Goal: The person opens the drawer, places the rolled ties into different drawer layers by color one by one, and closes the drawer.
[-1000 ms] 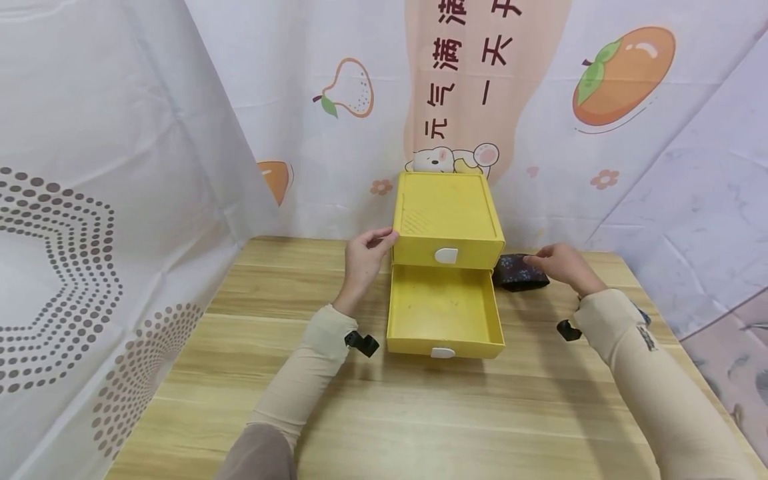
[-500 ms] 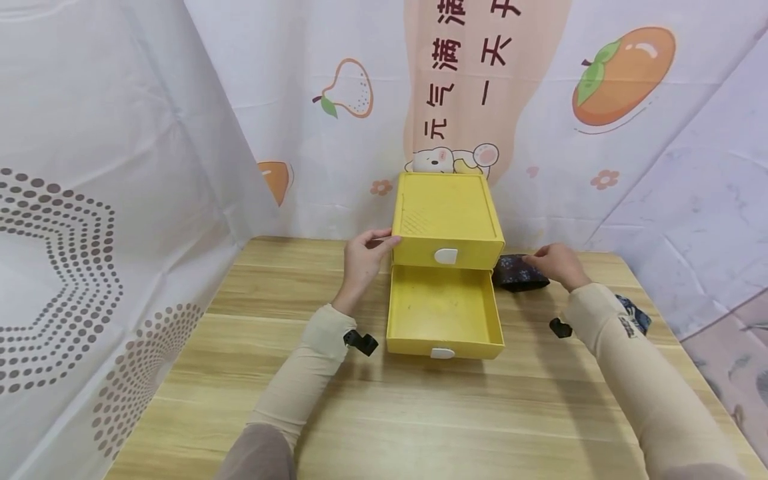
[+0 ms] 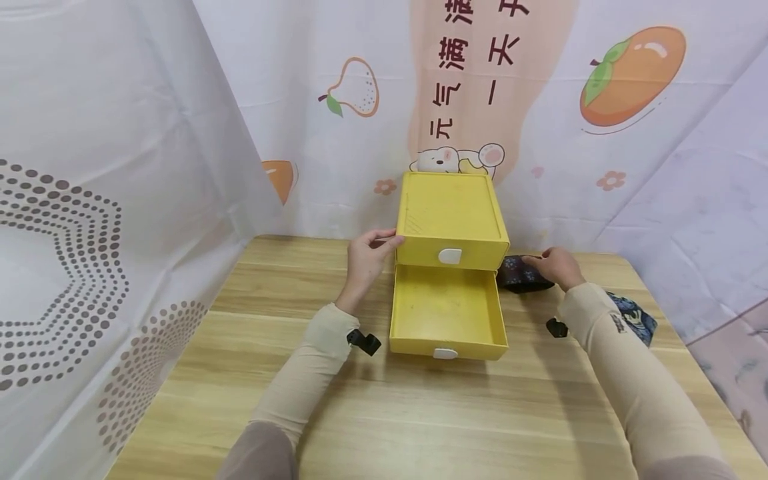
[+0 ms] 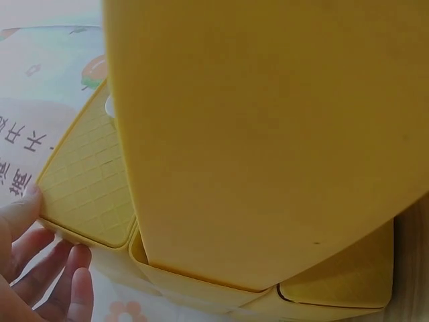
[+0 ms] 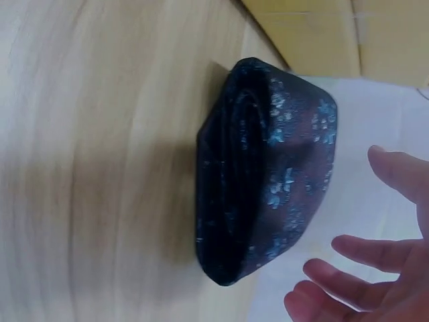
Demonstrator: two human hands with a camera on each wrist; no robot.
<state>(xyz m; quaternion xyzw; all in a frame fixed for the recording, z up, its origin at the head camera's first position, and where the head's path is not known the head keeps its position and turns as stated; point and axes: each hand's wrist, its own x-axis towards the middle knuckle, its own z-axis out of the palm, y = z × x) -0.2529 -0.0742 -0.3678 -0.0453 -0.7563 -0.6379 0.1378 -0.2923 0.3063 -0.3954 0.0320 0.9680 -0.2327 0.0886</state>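
From the head view, a yellow plastic two-drawer box (image 3: 451, 230) is seen on the light wooden desk (image 3: 420, 413), its lower drawer (image 3: 447, 313) pulled out. The left hand (image 3: 366, 257) is laid against the box's left side. The right hand (image 3: 555, 265) is set over a dark folded floral cloth (image 3: 521, 275) just right of the box.

In the left wrist view, relaxed fingers (image 4: 40, 265) are seen at the box's corner.

In the right wrist view, spread fingers (image 5: 375, 268) are shown beside the cloth, not closed on it.
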